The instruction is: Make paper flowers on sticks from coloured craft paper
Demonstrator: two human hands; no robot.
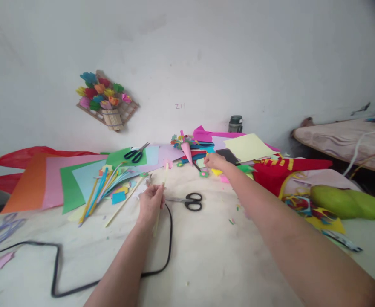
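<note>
My left hand (152, 198) is closed around a thin pale-yellow paper stick (166, 172), held upright with a small pink paper flower (168, 163) at its top. Black-handled scissors (187, 200) lie just right of that hand, blades toward it. Farther off, my right hand (215, 161) reaches out with its fingers drawn together; whatever may be between them is hidden. Close by it are a small green flower with a pink centre (203, 173), a yellow paper scrap (217, 172) and a dark phone (227, 156). A pink paper cone (186, 151) with colourful flowers lies beyond.
Coloured sheets (53, 179) spread across the left, with a second pair of scissors (137, 153) and rolled paper sticks (101, 192). A black cable (111, 281) loops over the front. On the right lie red cloth (270, 177) and a green fruit (347, 202). A jar (235, 123) stands by the wall.
</note>
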